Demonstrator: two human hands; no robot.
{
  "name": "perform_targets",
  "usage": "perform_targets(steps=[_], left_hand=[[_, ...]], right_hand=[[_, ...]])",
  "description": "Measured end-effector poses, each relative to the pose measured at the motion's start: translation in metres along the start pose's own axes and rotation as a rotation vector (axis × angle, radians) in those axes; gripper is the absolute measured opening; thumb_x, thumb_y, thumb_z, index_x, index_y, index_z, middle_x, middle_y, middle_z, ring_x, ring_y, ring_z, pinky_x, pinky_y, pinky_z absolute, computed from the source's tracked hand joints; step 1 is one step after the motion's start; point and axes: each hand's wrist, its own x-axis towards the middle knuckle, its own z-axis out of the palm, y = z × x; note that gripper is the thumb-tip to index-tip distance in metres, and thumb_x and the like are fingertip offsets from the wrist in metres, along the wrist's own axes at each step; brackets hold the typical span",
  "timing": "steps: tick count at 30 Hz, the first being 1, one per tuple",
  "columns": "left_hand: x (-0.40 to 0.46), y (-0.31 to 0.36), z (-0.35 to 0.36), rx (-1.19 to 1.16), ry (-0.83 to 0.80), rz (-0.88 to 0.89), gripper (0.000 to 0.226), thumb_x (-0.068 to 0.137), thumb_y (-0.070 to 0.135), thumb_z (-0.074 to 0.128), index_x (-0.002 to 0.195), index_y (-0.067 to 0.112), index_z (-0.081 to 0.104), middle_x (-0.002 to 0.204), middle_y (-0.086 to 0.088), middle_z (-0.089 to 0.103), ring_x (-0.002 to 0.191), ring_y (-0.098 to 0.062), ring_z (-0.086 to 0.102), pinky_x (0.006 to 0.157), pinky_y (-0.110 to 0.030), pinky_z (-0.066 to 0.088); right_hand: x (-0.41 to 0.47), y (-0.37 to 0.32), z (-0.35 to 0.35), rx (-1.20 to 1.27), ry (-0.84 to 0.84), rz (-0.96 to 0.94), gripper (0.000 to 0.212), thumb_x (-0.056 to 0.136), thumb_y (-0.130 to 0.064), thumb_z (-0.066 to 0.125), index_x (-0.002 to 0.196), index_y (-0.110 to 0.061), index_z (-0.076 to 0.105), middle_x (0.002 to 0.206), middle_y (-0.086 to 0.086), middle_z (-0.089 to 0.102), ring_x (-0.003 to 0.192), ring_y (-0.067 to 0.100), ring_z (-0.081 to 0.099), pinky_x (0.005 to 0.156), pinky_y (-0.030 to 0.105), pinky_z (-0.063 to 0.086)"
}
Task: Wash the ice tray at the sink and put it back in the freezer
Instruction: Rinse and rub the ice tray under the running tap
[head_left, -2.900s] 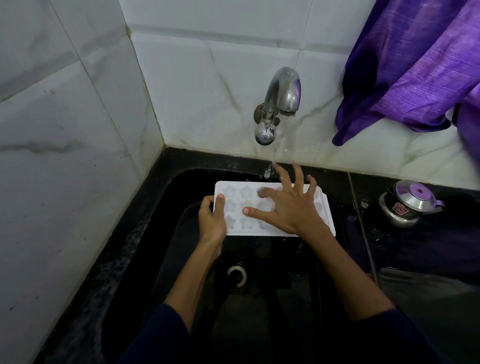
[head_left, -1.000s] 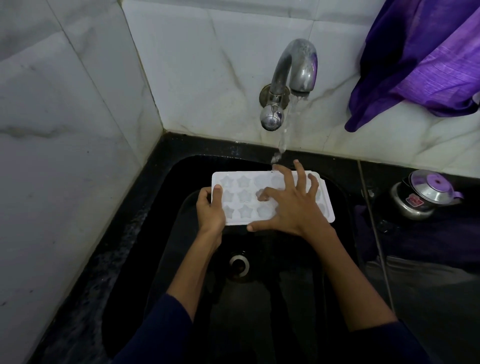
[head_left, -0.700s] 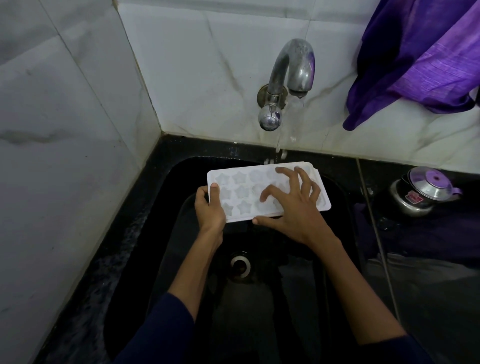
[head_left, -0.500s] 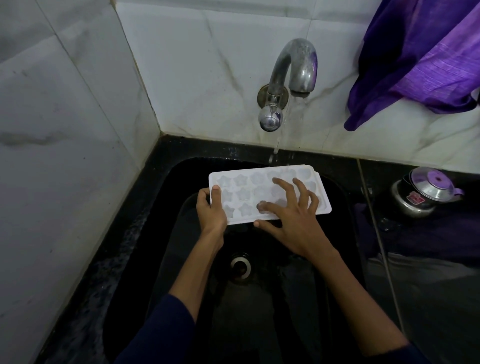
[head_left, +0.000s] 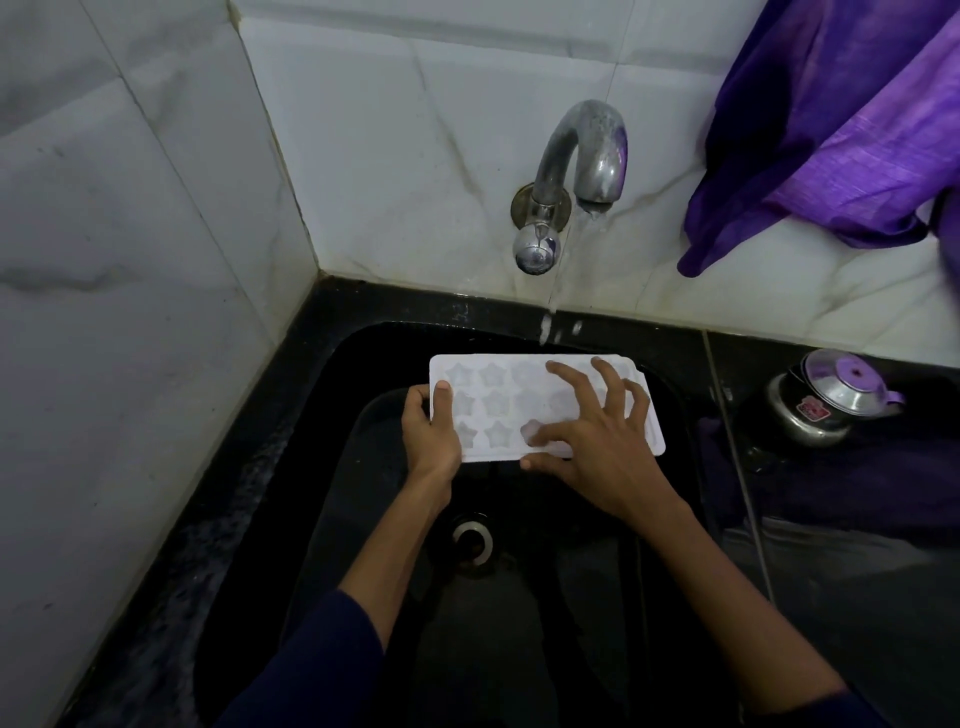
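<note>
- I see open room in the near half of the black sink (head_left: 332, 374), around the drain (head_left: 472, 540), apart from the two forearms crossing it.
- The ice tray (head_left: 498, 400) spans the far half, with both hands on it.
- The tap (head_left: 582, 156) overhangs the far rim, its stream falling just behind the tray.
- Marble walls close the left and back.
- On the right bench, a steel kettle (head_left: 826, 400) stands under hanging purple cloth (head_left: 831, 130).

The ice tray (head_left: 524, 402) looks like matt white plastic. The tap (head_left: 579, 156) is dulled, spotted metal, the sink (head_left: 332, 467) glossy black, the wall tiles (head_left: 389, 156) smooth veined marble, the cloth (head_left: 841, 119) woven purple.
</note>
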Motion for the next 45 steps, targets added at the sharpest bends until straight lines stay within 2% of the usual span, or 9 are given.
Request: perform_targets(steps=[2, 5, 9, 15, 20, 25, 28, 33, 45], left_hand=[[-0.007, 0.000, 0.000, -0.007, -0.011, -0.021, 0.019, 0.098, 0.034, 0.043, 0.085, 0.022, 0.049, 0.097, -0.011, 0.064, 0.085, -0.025, 0.063, 0.073, -0.041, 0.054], [-0.013, 0.002, 0.000, 0.002, -0.006, -0.047, 0.024, 0.098, 0.035, 0.043, 0.084, 0.016, 0.048, 0.099, -0.016, 0.064, 0.088, -0.030, 0.063, 0.079, -0.046, 0.054], [-0.018, 0.000, -0.003, 0.000, 0.007, -0.074, 0.031, 0.098, 0.037, 0.042, 0.082, 0.012, 0.046, 0.090, -0.014, 0.062, 0.079, -0.027, 0.059, 0.072, -0.043, 0.052], [-0.029, -0.006, 0.000, -0.010, -0.032, -0.090, 0.033, 0.098, 0.036, 0.042, 0.073, 0.015, 0.040, 0.078, -0.009, 0.051, 0.070, -0.021, 0.047, 0.062, -0.035, 0.042], [-0.032, -0.007, 0.005, -0.021, -0.065, -0.096, 0.033, 0.099, 0.036, 0.041, 0.072, 0.016, 0.041, 0.067, 0.000, 0.048, 0.059, -0.012, 0.045, 0.053, -0.026, 0.040], [-0.029, -0.003, 0.013, -0.017, -0.102, -0.096, 0.033, 0.099, 0.037, 0.041, 0.074, 0.014, 0.043, 0.072, -0.004, 0.050, 0.064, -0.016, 0.047, 0.057, -0.028, 0.042], [-0.024, -0.002, 0.015, -0.037, -0.099, -0.099, 0.032, 0.099, 0.035, 0.041, 0.076, 0.012, 0.044, 0.077, -0.009, 0.052, 0.070, -0.022, 0.049, 0.064, -0.034, 0.044], [-0.020, -0.005, 0.019, -0.043, -0.098, -0.114, 0.033, 0.099, 0.035, 0.042, 0.074, 0.013, 0.045, 0.071, -0.005, 0.053, 0.064, -0.016, 0.050, 0.057, -0.028, 0.044], [-0.018, -0.009, 0.014, -0.033, -0.092, -0.141, 0.038, 0.100, 0.034, 0.038, 0.096, -0.001, 0.054, 0.091, -0.015, 0.063, 0.081, -0.026, 0.060, 0.080, -0.045, 0.053]], right_hand=[[-0.001, 0.001, -0.006, -0.028, -0.009, 0.016, 0.038, 0.070, -0.070, 0.058, 0.091, -0.041, 0.072, 0.157, -0.005, 0.016, 0.143, 0.032, -0.004, 0.109, 0.052, -0.006], [-0.007, -0.003, -0.007, -0.086, -0.044, 0.009, 0.042, 0.075, -0.072, 0.050, 0.104, -0.045, 0.066, 0.159, -0.005, 0.007, 0.143, 0.032, -0.009, 0.107, 0.051, -0.010], [-0.018, -0.007, -0.001, -0.081, -0.084, -0.035, 0.034, 0.086, -0.059, 0.047, 0.112, -0.041, 0.061, 0.159, -0.006, 0.001, 0.143, 0.030, -0.013, 0.109, 0.054, -0.009], [-0.007, 0.007, -0.021, 0.095, -0.031, 0.029, 0.038, 0.051, -0.069, 0.073, 0.069, -0.036, 0.072, 0.148, -0.023, 0.026, 0.139, 0.017, 0.002, 0.105, 0.039, -0.004], [0.011, 0.004, -0.021, 0.169, -0.056, 0.057, 0.069, 0.052, -0.090, 0.045, 0.102, -0.045, 0.063, 0.145, -0.020, 0.030, 0.139, 0.016, 0.011, 0.109, 0.046, 0.007], [0.029, -0.005, -0.007, 0.077, -0.098, 0.079, 0.073, 0.067, -0.090, 0.030, 0.119, -0.046, 0.056, 0.155, -0.011, 0.016, 0.142, 0.023, 0.002, 0.110, 0.049, 0.003], [0.036, -0.006, -0.005, 0.010, -0.059, 0.060, 0.084, 0.061, -0.091, 0.019, 0.115, -0.044, 0.061, 0.155, -0.011, 0.015, 0.142, 0.025, 0.000, 0.108, 0.049, 0.001], [0.045, 0.002, -0.009, -0.065, -0.041, 0.054, 0.068, 0.068, -0.089, 0.026, 0.104, -0.046, 0.065, 0.157, -0.008, 0.014, 0.142, 0.027, 0.000, 0.108, 0.053, 0.001], [0.046, -0.003, 0.001, -0.112, -0.087, 0.003, 0.078, 0.063, -0.092, 0.025, 0.111, -0.044, 0.063, 0.159, -0.005, 0.009, 0.143, 0.029, -0.006, 0.107, 0.054, -0.007]])
